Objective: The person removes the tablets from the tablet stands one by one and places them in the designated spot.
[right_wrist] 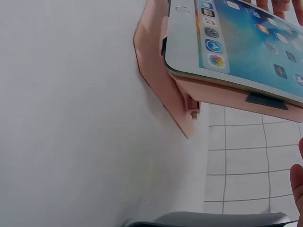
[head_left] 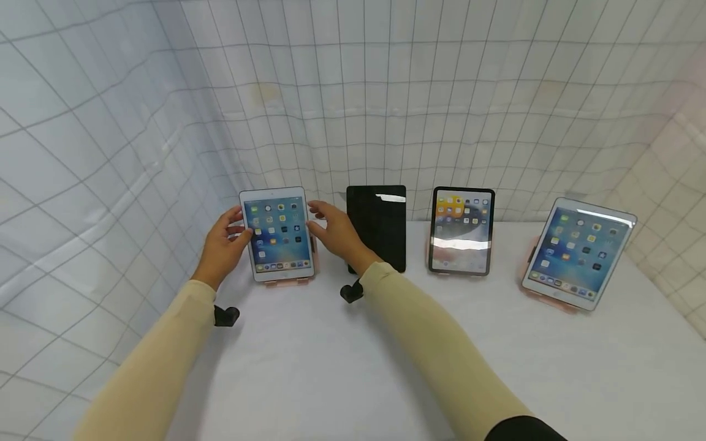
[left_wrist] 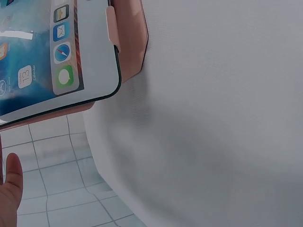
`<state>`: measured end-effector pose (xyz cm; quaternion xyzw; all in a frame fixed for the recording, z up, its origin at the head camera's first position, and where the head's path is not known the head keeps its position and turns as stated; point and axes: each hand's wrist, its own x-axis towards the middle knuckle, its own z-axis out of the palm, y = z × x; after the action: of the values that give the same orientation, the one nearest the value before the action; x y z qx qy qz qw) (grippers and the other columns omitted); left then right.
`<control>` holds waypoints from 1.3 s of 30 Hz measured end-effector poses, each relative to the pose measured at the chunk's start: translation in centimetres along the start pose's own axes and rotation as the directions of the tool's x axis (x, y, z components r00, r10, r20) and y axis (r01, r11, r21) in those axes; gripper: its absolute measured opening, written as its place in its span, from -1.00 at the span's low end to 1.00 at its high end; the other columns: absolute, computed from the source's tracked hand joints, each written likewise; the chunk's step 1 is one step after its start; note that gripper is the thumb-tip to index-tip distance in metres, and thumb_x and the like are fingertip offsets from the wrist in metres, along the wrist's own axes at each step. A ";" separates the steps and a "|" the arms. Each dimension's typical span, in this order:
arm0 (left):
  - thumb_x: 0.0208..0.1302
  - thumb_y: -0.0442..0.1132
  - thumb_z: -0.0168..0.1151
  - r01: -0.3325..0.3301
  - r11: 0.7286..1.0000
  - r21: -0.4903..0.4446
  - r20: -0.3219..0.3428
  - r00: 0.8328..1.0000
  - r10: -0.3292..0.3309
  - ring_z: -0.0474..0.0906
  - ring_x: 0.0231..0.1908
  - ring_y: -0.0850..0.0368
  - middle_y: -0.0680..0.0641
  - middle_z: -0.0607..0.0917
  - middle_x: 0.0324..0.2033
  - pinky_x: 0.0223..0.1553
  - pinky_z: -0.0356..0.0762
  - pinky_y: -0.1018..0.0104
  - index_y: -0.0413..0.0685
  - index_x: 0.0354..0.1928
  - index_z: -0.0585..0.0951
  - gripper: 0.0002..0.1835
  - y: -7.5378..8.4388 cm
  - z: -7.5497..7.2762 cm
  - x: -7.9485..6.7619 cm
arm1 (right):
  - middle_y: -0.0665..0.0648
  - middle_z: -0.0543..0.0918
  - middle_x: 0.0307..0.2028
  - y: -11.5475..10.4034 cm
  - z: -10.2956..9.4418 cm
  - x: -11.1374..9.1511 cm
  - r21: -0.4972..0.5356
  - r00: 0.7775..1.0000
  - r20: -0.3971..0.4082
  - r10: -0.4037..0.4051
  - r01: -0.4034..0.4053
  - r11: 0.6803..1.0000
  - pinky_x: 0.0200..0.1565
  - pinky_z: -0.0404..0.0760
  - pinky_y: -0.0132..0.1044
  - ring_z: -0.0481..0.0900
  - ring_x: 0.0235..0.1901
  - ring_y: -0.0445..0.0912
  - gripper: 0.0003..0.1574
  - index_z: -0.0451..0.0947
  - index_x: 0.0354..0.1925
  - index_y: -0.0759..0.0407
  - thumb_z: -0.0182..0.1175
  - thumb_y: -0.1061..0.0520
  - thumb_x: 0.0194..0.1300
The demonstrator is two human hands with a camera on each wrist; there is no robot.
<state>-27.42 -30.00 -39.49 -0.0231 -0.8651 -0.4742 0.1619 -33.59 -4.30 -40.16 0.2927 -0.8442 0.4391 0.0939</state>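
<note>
A white-framed tablet [head_left: 280,275] with its screen lit leans on a pink stand [right_wrist: 156,71] at the left of the table. My left hand [head_left: 219,248] is at the tablet's left side, its thumb overlapping the frame in the head view. In the left wrist view that thumb [left_wrist: 14,175] stands apart from the tablet's edge. At the right side my right hand [head_left: 339,231] has its fingers spread, thumb close to the frame. The right wrist view shows a gap between my right thumb [right_wrist: 297,182] and the stand. Neither hand grips anything.
Right of my hands a dark-screened black tablet [head_left: 380,226] stands, partly behind my right wrist. Farther right are a black-framed lit tablet [head_left: 462,229] and a tilted white one [head_left: 579,251] on pink stands. A gridded white curtain [head_left: 386,92] rises behind the white table [head_left: 309,367].
</note>
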 end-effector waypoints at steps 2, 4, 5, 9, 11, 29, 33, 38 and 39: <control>0.47 -0.26 0.10 0.005 1.000 0.002 0.001 1.000 -0.005 0.41 0.18 -0.19 -0.29 0.35 0.34 0.25 0.31 -0.13 -0.04 0.54 0.14 -0.33 0.1 0.0 0.1 | 0.09 0.55 0.21 -0.1 0.2 0.1 0.015 1.000 0.004 0.005 -0.005 1.000 0.22 0.43 -0.31 0.50 0.18 -0.07 -0.37 0.32 0.42 0.07 0.16 0.05 0.46; 0.47 -0.26 0.10 0.011 1.000 0.007 0.006 1.000 -0.011 0.42 0.17 -0.19 -0.30 0.35 0.34 0.26 0.31 -0.12 -0.03 0.54 0.14 -0.33 0.2 0.0 0.2 | 0.08 0.55 0.20 -0.2 0.4 0.2 0.025 1.000 0.009 0.011 -0.011 1.000 0.22 0.43 -0.31 0.50 0.17 -0.08 -0.35 0.29 0.44 0.06 0.16 0.05 0.46; 0.47 -0.25 0.09 0.016 1.000 0.008 0.010 1.000 -0.016 0.41 0.16 -0.19 -0.30 0.35 0.34 0.25 0.32 -0.12 -0.03 0.55 0.13 -0.33 0.3 0.1 0.1 | 0.09 0.56 0.19 -0.3 0.5 0.3 0.031 1.000 0.007 0.010 -0.011 0.999 0.22 0.42 -0.32 0.50 0.16 -0.10 -0.35 0.28 0.44 0.06 0.16 0.06 0.46; 0.47 -0.25 0.08 0.025 1.000 0.012 0.020 0.999 -0.025 0.41 0.13 -0.17 -0.31 0.35 0.33 0.20 0.38 -0.09 -0.02 0.55 0.13 -0.33 0.3 0.0 0.2 | 0.10 0.57 0.14 -0.8 1.0 0.4 0.049 1.000 -0.007 0.005 -0.005 0.999 0.19 0.43 -0.34 0.51 0.12 -0.13 -0.32 0.27 0.45 0.07 0.18 0.07 0.45; 0.47 -0.25 0.07 0.030 0.999 0.016 0.027 0.999 -0.030 0.40 0.12 -0.15 -0.30 0.35 0.32 0.16 0.41 -0.06 0.00 0.55 0.13 -0.34 0.3 0.1 0.3 | 0.11 0.58 0.12 -0.9 1.2 0.5 0.050 1.000 -0.013 0.006 -0.005 0.999 0.18 0.43 -0.36 0.51 0.11 -0.14 -0.32 0.27 0.45 0.08 0.19 0.07 0.45; 0.45 -0.37 -0.04 0.053 0.997 0.053 -0.016 0.998 -0.053 0.39 0.14 -0.14 -0.25 0.35 0.31 0.06 0.45 -0.06 0.08 0.55 0.14 -0.34 0.2 0.8 0.5 | 0.08 0.55 -0.02 -0.3 2.7 0.4 0.044 0.999 -0.032 0.042 -0.040 0.998 -0.07 0.52 -0.42 0.47 -0.10 -0.15 -0.23 0.11 0.52 -0.09 0.11 0.20 0.47; 0.44 -0.38 -0.03 0.039 0.997 0.062 -0.028 0.999 -0.038 0.39 0.13 -0.13 -0.24 0.36 0.30 0.13 0.41 -0.06 0.07 0.55 0.15 -0.33 0.3 0.8 0.5 | 0.08 0.55 -0.05 -0.4 2.7 0.4 0.054 0.999 -0.043 0.033 -0.031 0.998 -0.10 0.52 -0.42 0.48 -0.15 -0.15 -0.24 0.13 0.51 -0.08 0.11 0.21 0.47; 0.45 -0.37 -0.03 0.024 0.998 0.061 -0.043 0.999 -0.022 0.38 0.13 -0.11 -0.23 0.35 0.30 0.15 0.39 -0.06 0.11 0.55 0.15 -0.33 0.7 0.5 0.5 | 0.10 0.58 -0.01 -0.9 2.4 0.5 0.035 0.998 -0.070 0.001 0.001 0.999 0.03 0.49 -0.33 0.49 -0.07 -0.14 -0.25 0.15 0.50 -0.09 0.13 0.20 0.46; 0.45 -0.37 -0.03 0.022 0.998 0.059 -0.045 0.999 -0.020 0.38 0.13 -0.11 -0.22 0.35 0.31 0.13 0.40 -0.06 0.12 0.55 0.15 -0.33 0.9 0.4 0.5 | 0.11 0.58 0.00 -1.0 2.3 0.6 0.031 0.997 -0.076 -0.005 0.007 1.000 0.06 0.48 -0.32 0.50 -0.04 -0.13 -0.25 0.16 0.50 -0.10 0.13 0.20 0.46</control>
<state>-27.84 -29.20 -38.82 0.0013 -0.8751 -0.4505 0.1767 -33.26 -6.83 -40.61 0.2797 -0.8323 0.4626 0.1226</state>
